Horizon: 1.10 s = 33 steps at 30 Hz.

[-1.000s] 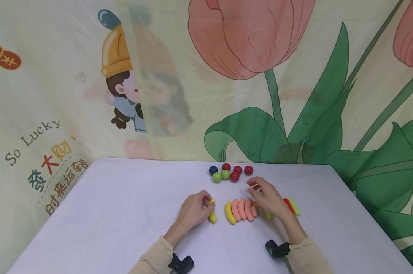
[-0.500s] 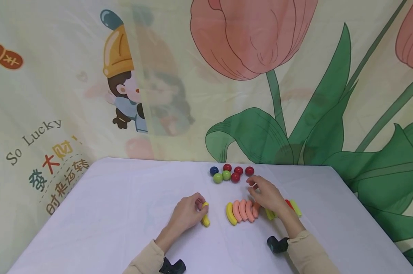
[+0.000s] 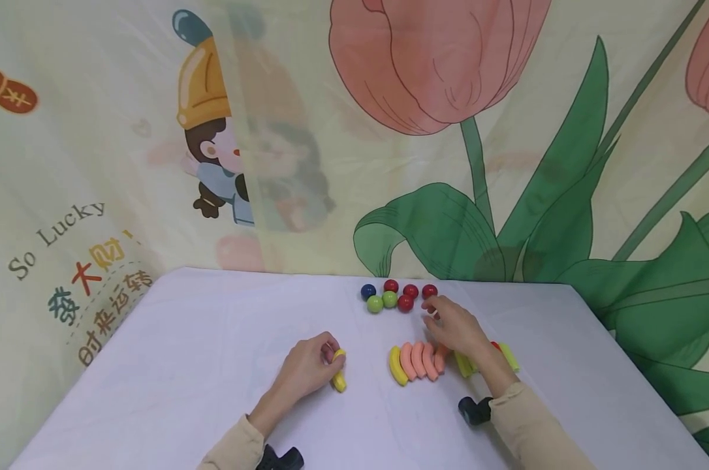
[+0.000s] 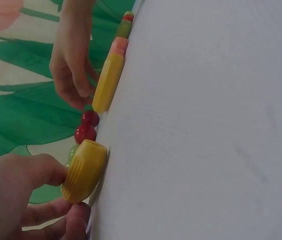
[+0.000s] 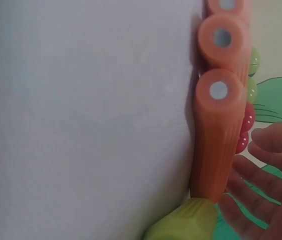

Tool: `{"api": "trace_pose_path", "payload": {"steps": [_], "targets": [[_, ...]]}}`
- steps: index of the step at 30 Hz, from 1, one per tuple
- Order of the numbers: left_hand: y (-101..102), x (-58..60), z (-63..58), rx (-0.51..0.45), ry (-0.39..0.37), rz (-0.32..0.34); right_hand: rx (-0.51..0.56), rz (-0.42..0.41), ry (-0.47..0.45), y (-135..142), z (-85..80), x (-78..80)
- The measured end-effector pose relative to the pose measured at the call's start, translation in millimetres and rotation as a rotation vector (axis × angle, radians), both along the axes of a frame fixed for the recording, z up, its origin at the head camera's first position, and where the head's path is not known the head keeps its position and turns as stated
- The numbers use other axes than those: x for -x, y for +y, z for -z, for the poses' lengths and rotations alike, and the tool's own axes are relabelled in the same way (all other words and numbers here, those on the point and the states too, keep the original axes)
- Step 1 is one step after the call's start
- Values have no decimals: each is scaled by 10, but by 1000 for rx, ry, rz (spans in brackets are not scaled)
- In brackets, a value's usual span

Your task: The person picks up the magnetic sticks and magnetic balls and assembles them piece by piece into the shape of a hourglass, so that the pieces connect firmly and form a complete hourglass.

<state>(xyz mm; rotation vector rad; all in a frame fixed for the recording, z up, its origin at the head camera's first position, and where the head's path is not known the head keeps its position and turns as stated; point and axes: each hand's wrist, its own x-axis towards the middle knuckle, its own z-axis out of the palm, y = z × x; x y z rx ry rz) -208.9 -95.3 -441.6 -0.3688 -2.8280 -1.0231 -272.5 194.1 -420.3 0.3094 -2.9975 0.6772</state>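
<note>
Leftward along the white-clothed desk, a ridged curved yellow piece has been carried since the earlier frame by the left hand, and it is now held well apart from the row. It is pinched in that hand's grip, which is narrowed to the thickness of the piece between thumb and fingers; whether the desk is touched by it cannot be told. To its right, a second curved yellow piece is laid at the near end of a row of curved salmon-pink pieces, with yellow-green pieces beyond, partly hidden by the right forearm. Nothing is held by the right hand, whose grip is loosely parted near glossy red balls, green balls and a dark blue ball, clustered directly on the desk
</note>
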Motion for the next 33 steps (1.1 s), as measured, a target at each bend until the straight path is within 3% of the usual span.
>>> {"api": "trace_pose_path", "payload": {"steps": [8,17,33], "targets": [[-33,42,7,10,-17,-25,-47,-6,14,-102,-40,56],[-47,83,31,26,-33,-67,-87,-68,29,-310,-61,82],[36,87,68,-2,-12,-44,-124,-4,57,-364,-27,119]]}}
